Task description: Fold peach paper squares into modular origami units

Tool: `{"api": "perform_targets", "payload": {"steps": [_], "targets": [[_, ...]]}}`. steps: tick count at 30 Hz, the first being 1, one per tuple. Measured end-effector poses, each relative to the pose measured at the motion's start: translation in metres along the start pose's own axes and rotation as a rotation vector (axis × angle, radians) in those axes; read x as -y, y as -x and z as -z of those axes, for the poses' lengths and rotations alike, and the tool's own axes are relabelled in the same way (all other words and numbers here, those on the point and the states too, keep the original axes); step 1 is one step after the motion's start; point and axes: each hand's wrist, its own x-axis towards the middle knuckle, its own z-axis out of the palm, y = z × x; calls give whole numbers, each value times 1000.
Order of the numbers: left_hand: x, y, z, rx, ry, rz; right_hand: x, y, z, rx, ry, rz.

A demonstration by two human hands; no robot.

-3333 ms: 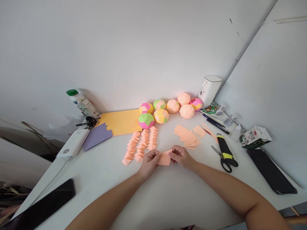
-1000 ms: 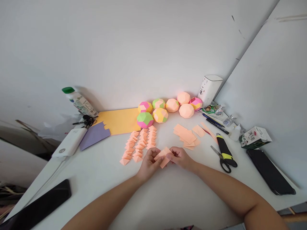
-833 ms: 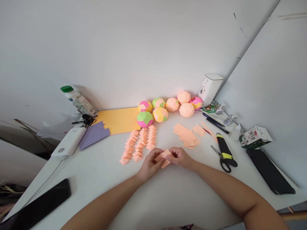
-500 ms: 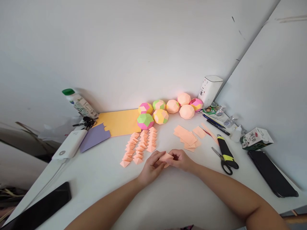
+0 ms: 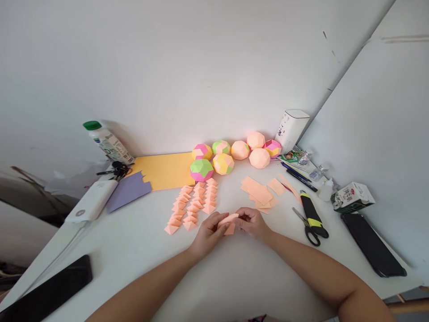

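Observation:
A small peach paper piece (image 5: 229, 220), partly folded, is pinched between both hands low over the white table. My left hand (image 5: 208, 235) grips its left side with thumb and fingers. On its right end, my right hand (image 5: 254, 224) closes thumb against fingers. Just beyond my left hand lie three rows of folded peach paper units (image 5: 179, 205), overlapping one another. Flat peach paper strips (image 5: 258, 191) are piled past my right hand. Behind them, several faceted paper balls (image 5: 224, 164) in peach, yellow, green and pink sit against the wall.
Scissors (image 5: 311, 232) and a black-yellow cutter (image 5: 314, 214) lie to the right, near pens (image 5: 299, 176), a milk carton (image 5: 353, 197) and a black case (image 5: 373, 244). At left are orange card (image 5: 167, 170), purple card (image 5: 129, 192), a bottle (image 5: 109, 142), a white power bank (image 5: 90, 201) and a phone (image 5: 50, 286).
The paper piece has turned between my fingers, and a flap now shows below it. My left fingers have shifted on it. The whole view has moved slightly.

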Motion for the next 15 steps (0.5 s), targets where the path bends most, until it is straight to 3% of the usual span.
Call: {"api": "perform_targets", "payload": {"steps": [7,15], "targets": [[-17,0,3,84,-83,-30,-6,-1,0,-62,-87,-43],[-15,1,3,91,-56,-8,-3,-3,1,-6,-75,-17]]}}
